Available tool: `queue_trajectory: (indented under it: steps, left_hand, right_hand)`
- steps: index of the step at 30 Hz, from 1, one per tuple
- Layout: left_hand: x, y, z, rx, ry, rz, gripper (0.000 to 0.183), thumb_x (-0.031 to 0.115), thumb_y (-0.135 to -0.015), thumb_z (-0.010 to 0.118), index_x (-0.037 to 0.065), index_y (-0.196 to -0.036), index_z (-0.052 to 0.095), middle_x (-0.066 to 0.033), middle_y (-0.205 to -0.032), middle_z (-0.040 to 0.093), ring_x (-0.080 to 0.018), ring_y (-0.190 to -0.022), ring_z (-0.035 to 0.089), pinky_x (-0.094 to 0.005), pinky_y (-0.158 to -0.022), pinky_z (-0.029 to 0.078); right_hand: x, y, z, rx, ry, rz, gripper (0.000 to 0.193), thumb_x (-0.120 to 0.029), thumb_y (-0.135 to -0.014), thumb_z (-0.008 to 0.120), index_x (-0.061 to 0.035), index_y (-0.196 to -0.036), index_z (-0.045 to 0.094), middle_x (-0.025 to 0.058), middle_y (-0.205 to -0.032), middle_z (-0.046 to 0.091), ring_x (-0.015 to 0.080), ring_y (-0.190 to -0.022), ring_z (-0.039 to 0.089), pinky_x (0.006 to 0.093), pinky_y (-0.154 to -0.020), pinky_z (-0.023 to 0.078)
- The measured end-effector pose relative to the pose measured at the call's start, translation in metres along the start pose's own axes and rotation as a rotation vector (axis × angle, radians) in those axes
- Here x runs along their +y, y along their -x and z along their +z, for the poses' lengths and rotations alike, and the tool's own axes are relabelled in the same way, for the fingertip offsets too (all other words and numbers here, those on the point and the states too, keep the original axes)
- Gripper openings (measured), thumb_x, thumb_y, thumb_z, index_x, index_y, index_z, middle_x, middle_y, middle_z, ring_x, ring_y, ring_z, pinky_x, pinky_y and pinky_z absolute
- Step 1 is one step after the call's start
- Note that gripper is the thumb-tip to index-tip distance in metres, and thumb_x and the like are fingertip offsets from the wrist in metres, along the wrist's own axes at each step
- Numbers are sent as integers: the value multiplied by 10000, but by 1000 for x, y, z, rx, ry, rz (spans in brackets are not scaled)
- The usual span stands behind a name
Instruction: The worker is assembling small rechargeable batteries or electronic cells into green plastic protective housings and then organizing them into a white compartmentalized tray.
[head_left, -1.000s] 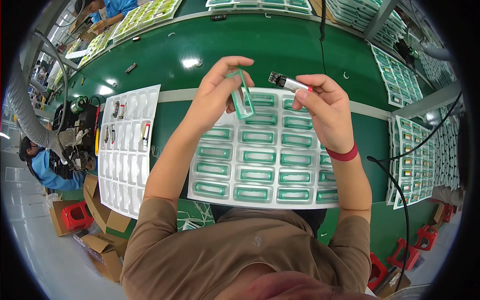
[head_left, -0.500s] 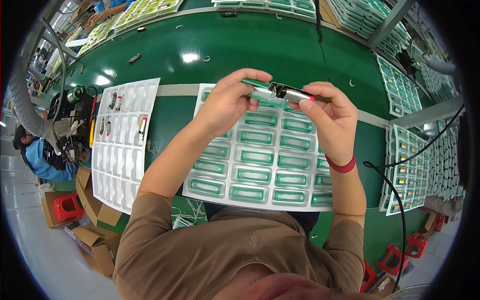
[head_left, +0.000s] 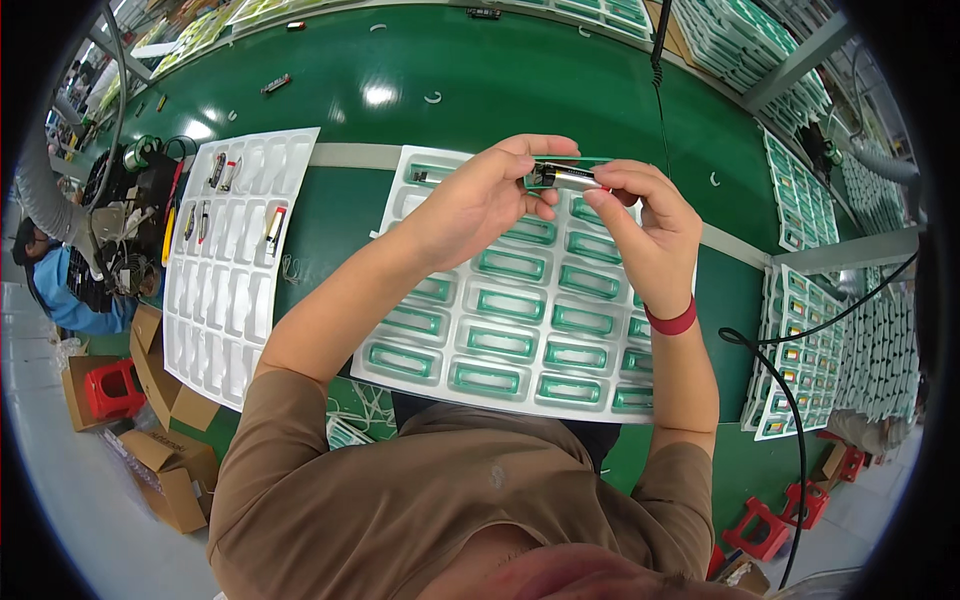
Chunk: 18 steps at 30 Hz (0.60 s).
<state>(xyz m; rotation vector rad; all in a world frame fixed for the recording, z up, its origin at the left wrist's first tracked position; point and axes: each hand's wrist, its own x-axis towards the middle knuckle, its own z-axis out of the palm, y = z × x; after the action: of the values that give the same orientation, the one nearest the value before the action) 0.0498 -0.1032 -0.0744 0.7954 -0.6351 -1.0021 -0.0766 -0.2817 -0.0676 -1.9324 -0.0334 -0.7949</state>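
Both hands meet above a white tray (head_left: 452, 345) filled with rows of green plastic frames (head_left: 498, 302). My left hand (head_left: 490, 190) pinches a loose green plastic frame (head_left: 588, 159), much of it behind the fingers. My right hand (head_left: 655, 205) grips the red-tipped end of a silver cylinder with a black part (head_left: 570, 177), which looks like a battery assembly. This cylinder lies along the green frame, its black end by my left fingertips; whether it is seated inside, I cannot tell.
To the left is another white tray (head_left: 215, 330) with a few battery-like cylinders (head_left: 275, 228) in its upper pockets. Beside it stands a black machine (head_left: 125, 240). Stacked trays (head_left: 795, 350) and a hanging black cable (head_left: 790, 385) are at right. Loose bits lie on the green bench (head_left: 330, 80).
The green frame and the cylinder have come closer and now overlap, lying more level. My left hand has shifted right, and the whole view has moved slightly.
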Motion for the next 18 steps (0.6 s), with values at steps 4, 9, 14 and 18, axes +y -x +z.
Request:
queue_trajectory:
  steps: [4, 9, 14, 18]
  left_hand:
    - [-3, 0, -1, 22, -30, -8, 498, 218, -1025, 392, -74, -1427, 426, -138, -1382, 509, -169, -1025, 538, -357, -950, 456]
    - [-3, 1, 6, 102, -216, -9, 423, 143, -1001, 439, 11, -1401, 479, -62, -1070, 571, -113, -871, 505, -286, -794, 461]
    - [-5, 4, 3, 45, -506, -80, 503, 20, -968, 529, 23, -1463, 436, -33, -1233, 595, -64, -958, 565, -233, -860, 480]
    - [-3, 4, 8, 62, -593, -24, 493, 33, -978, 552, 12, -1457, 437, -16, -1149, 612, -46, -929, 563, -215, -820, 481]
  right_hand:
    - [-1, -1, -1, -47, 22, -16, 165, -6, -850, 750, -7, -1014, 733, 102, -1012, 714, 152, -834, 648, 269, -745, 523]
    - [-6, -2, -7, -140, 4, 40, 171, 37, -876, 717, 19, -1046, 717, 101, -1069, 676, 134, -902, 595, 260, -798, 482]
    - [-11, -2, -10, -143, 60, 29, 173, -11, -862, 735, -12, -1034, 741, 107, -992, 694, 185, -841, 674, 288, -753, 545]
    - [-12, 0, -5, -106, 98, 24, 174, -9, -862, 732, -16, -1036, 747, 108, -994, 697, 182, -843, 674, 287, -743, 545]
